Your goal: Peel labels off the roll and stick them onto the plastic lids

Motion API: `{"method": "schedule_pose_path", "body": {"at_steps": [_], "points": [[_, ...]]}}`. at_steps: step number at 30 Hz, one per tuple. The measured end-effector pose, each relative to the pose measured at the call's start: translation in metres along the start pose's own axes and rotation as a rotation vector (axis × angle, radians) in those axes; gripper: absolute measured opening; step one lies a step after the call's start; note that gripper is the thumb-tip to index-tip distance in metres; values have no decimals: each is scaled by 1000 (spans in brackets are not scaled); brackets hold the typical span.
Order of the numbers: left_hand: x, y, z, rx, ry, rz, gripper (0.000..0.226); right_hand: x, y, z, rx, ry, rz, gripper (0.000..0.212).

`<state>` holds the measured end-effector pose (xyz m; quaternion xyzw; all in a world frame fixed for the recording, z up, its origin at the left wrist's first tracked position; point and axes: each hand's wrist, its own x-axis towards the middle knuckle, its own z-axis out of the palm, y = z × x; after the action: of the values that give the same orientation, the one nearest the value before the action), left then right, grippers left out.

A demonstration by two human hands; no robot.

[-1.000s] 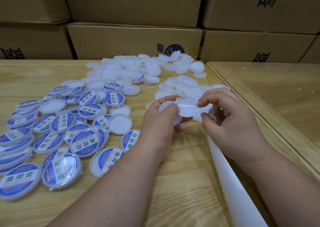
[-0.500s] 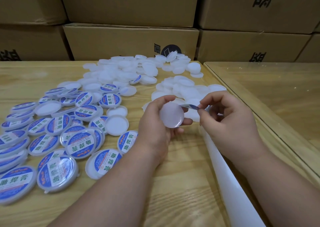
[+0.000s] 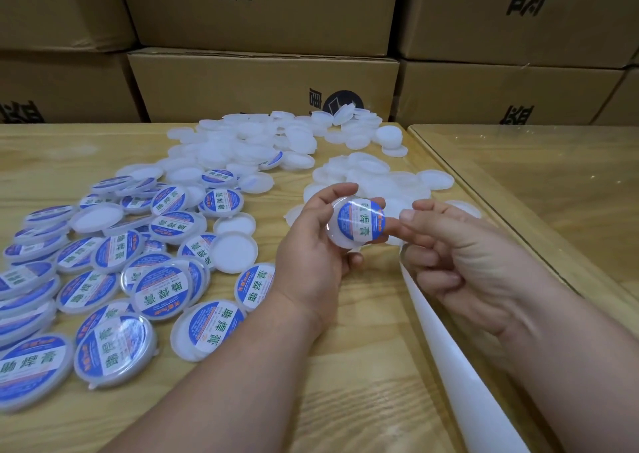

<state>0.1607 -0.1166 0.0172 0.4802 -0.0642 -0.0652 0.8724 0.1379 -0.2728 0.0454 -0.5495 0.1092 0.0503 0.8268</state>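
My left hand (image 3: pixel 311 255) grips a round white plastic lid (image 3: pixel 340 234) above the wooden table, with a blue and white label (image 3: pixel 359 219) lying on its face. My right hand (image 3: pixel 460 262) is beside it with curled fingers; its thumb and fingertips touch the lid's right edge by the label. A white strip of label backing (image 3: pixel 460 366) runs from under my right hand toward the lower right edge. Plain white lids (image 3: pixel 373 176) lie in a pile just beyond my hands.
Labelled lids (image 3: pixel 159 290) cover the left part of the table (image 3: pixel 363 366). More plain lids (image 3: pixel 249 144) spread toward the back. Cardboard boxes (image 3: pixel 262 82) are stacked behind the table. A second table with a glass top (image 3: pixel 553 189) adjoins on the right.
A second ago my right hand pinched a peeled label beside the bare lid. The label now lies on the lid in my left hand, and the lid faces me more.
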Motion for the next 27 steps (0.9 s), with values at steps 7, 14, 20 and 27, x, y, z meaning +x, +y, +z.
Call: {"method": "schedule_pose_path", "body": {"at_steps": [7,14,20,27], "points": [[1,-3,-1,52,-6,12,31,-5,-7,-1,10,-46,103,29],[1,-3,1,159,1,32,19,-4,-7,0,-1,-55,117,33],[-1,-3,3,212,24,53,26,-4,-7,-1,-19,-53,116,35],[0,-5,3,241,34,72,27,-4,-7,-2,-29,-52,113,35]]}}
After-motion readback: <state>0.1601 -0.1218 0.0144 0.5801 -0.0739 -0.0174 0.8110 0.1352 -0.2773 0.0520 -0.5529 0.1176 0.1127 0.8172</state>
